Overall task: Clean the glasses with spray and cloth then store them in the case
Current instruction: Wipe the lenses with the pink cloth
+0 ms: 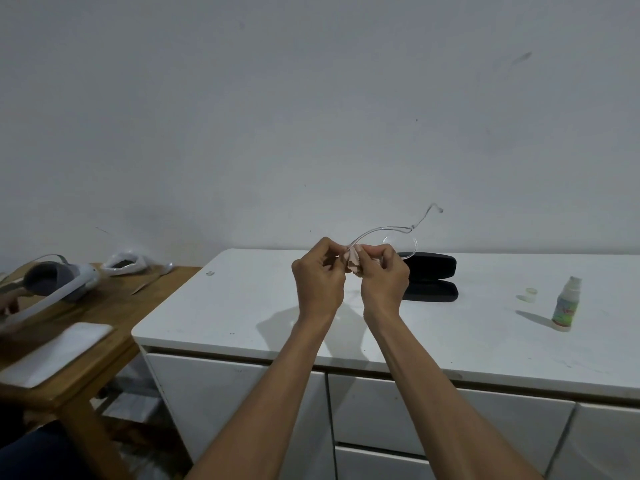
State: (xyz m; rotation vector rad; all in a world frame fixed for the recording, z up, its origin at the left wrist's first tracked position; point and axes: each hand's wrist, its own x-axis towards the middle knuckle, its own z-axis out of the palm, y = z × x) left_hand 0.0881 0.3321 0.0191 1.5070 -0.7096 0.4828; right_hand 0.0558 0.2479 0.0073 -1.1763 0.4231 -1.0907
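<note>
Clear-framed glasses (398,237) are held up above the white cabinet top (242,306), one temple sticking up to the right. A small pale pink cloth (353,263) is bunched between both hands around the near lens. My left hand (318,275) pinches the cloth from the left. My right hand (384,275) grips the glasses and cloth from the right. Behind my right hand lies the black case (433,277), open. The spray bottle (566,304) stands uncapped at the right, with its clear cap (528,294) beside it.
A wooden table (86,327) stands to the left, lower than the cabinet, with a white and grey headset (59,282), a white pad (55,351) and a plastic bag (124,263). The cabinet's front edge and drawers run below my forearms. A bare wall rises behind.
</note>
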